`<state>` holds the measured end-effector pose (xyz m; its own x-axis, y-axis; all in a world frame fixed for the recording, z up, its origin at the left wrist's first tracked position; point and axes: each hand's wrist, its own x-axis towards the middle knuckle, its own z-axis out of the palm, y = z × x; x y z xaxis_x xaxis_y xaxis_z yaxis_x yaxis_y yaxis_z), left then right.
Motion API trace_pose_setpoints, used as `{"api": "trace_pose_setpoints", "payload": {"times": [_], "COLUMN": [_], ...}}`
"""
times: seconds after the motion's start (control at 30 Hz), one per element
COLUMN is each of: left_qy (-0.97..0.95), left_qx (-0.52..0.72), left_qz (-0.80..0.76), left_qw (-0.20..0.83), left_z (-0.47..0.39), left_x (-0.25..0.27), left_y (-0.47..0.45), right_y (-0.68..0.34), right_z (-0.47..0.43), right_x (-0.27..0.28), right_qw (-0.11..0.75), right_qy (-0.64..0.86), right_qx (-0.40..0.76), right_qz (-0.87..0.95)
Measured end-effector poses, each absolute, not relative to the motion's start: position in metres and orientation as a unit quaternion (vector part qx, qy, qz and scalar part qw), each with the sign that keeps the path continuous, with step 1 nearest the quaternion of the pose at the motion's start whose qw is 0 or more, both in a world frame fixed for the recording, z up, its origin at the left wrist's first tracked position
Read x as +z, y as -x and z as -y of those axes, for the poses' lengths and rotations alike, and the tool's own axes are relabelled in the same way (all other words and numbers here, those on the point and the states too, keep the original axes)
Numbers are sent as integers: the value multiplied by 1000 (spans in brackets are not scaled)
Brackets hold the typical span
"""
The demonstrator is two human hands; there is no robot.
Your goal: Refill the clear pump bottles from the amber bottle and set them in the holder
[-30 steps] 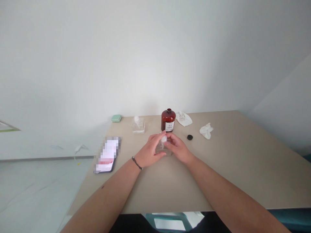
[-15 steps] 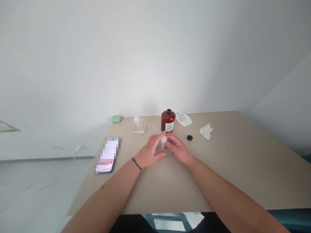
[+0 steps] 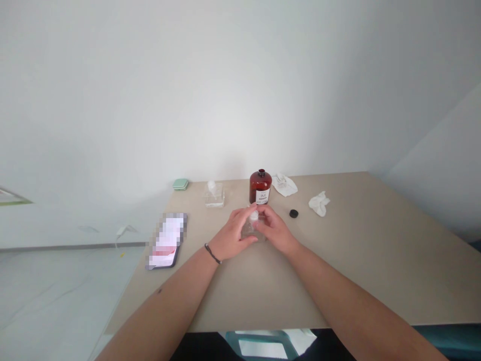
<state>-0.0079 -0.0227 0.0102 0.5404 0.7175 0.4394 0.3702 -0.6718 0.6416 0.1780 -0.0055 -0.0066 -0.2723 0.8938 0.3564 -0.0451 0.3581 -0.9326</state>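
A clear, low square bottle (image 3: 248, 230) with a round white top (image 3: 254, 216) stands on the table between my hands. My left hand (image 3: 235, 235) is curved round its left side, thumb along the front and fingers behind. From the right, my right hand (image 3: 276, 230) has its fingers bent at the white top, with the thumb against it. Parts of the bottle are hidden by both hands. Just behind them stands an uncapped brown bottle (image 3: 260, 181) with a white label. To the right of my right hand lies a black cap (image 3: 293, 213).
A second clear square bottle (image 3: 214, 199) with a white top stands at the back left, near a small green case (image 3: 181, 184). A phone (image 3: 167, 240) lies at the left edge. Crumpled tissues (image 3: 319, 203) and a flatter tissue (image 3: 284, 185) lie at the right. The wall (image 3: 240, 100) rises behind the table.
My right fingers have shifted slightly at the white top. My left hand keeps its place round the clear bottle.
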Motion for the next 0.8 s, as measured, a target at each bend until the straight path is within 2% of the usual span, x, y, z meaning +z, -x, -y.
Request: {"api": "trace_pose_setpoints", "payload": {"times": [0.57, 0.8], "left_qy": [-841, -841], "left_qx": [360, 367], "left_qz": [-323, -319], "left_qw": [243, 238], "left_z": [23, 22], "left_x": [10, 9], "left_y": [8, 7], "right_y": [-180, -176], "right_z": [7, 10], "right_x": [-5, -4], "right_qw": [519, 504], "right_qy": [376, 359], "right_qx": [389, 419], "right_qz": [662, 664]}}
